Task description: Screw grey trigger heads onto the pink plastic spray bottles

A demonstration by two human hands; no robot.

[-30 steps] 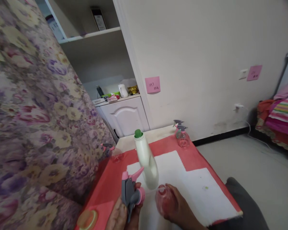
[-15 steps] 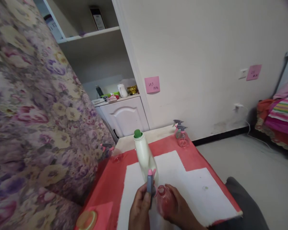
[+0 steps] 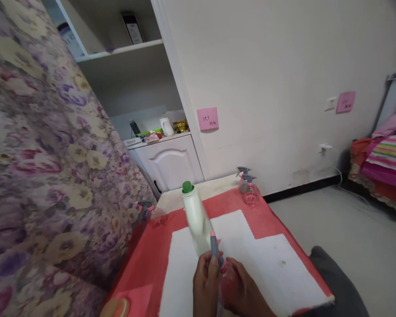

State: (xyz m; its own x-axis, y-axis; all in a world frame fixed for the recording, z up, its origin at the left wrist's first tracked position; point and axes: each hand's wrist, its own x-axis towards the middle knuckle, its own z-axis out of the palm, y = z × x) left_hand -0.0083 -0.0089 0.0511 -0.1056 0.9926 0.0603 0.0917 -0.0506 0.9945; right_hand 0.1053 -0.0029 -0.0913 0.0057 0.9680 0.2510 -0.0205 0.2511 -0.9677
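Observation:
Near the front of the table, my left hand (image 3: pixel 207 277) is closed around a grey and pink spray trigger head (image 3: pixel 214 247). My right hand (image 3: pixel 246 286) wraps round a clear pinkish spray bottle (image 3: pixel 228 281). The trigger head sits at the mouth of this bottle; whether it is threaded on cannot be told. Just behind my hands stands a pale green jug-like bottle (image 3: pixel 196 215) with an open mouth and a green cap (image 3: pixel 187 187) behind its rim. White paper (image 3: pixel 267 259) lies under my hands and the pale bottle.
A clear spray bottle (image 3: pixel 251 198) stands at the table's back right, with another trigger head behind it. One more spray bottle (image 3: pixel 156 218) is at the left edge, by a floral curtain (image 3: pixel 53 176). A round lid (image 3: pixel 119 307) lies front left on red cloth (image 3: pixel 138 268).
My left hand has moved right, bringing the trigger head from beside the spray bottle onto its mouth. My right hand still holds the bottle. The view has shifted slightly.

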